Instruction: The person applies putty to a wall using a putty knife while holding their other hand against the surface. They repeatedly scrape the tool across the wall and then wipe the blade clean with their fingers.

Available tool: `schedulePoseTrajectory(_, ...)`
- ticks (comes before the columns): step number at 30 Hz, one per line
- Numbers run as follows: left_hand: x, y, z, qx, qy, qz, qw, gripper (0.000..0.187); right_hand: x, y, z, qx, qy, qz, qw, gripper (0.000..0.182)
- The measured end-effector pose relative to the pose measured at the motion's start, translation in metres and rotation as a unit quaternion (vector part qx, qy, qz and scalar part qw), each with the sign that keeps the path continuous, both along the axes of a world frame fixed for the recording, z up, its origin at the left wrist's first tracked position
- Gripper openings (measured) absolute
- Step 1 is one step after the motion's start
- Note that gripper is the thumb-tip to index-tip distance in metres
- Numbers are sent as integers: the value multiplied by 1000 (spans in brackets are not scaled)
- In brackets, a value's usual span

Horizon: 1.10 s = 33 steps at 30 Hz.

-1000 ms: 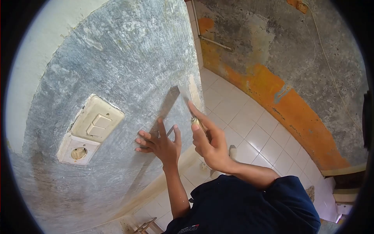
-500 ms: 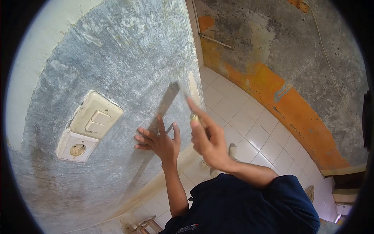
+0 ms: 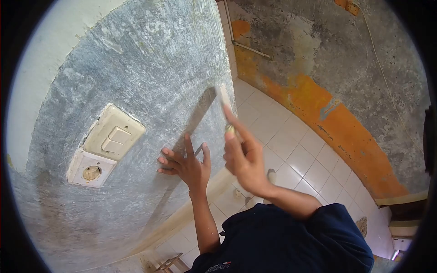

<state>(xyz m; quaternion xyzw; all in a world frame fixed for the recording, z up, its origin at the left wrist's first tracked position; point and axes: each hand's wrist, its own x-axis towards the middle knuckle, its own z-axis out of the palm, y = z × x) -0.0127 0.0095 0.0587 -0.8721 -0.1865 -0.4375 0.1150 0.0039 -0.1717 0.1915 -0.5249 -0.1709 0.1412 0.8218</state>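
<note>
My right hand is wrapped round the handle of a scraper, forefinger stretched along it. Its pale blade, smeared by motion, points up at the wall near the corner edge; the fingers hide most of the handle. Fingers spread, my left hand rests against the grey, scraped wall, lower and to the left of the blade. A dark shadow of the tool falls across the wall between the two hands.
Left of my hands, a double light switch sits above a round power socket. Past the wall's edge lie white floor tiles and another wall with orange paint patches. A wooden stool stands at the bottom.
My right hand and the scraper have shifted slightly up and right, towards the wall's corner edge. My left hand stays in place on the wall.
</note>
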Motion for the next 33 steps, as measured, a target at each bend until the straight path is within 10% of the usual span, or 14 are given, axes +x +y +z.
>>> schedulePoseTrajectory(11, 1, -2, 0, -26, -7, -13, 1000, 82, -2, 5, -3, -77, -63, -28, 995, 50)
schedulePoseTrajectory(16, -2, -2, -1, -15, -4, -3, 1000, 76, 17, -1, 14, 71, 66, -44, 994, 54)
schedulePoseTrajectory(23, 1, -2, -2, 5, -8, 2, 1000, 76, 9, 9, -71, -78, -220, -96, 968, 46)
schedulePoseTrajectory(33, 5, 2, -9, 13, -25, 1, 1000, 85, 39, -28, -160, -289, -299, -53, 908, 53)
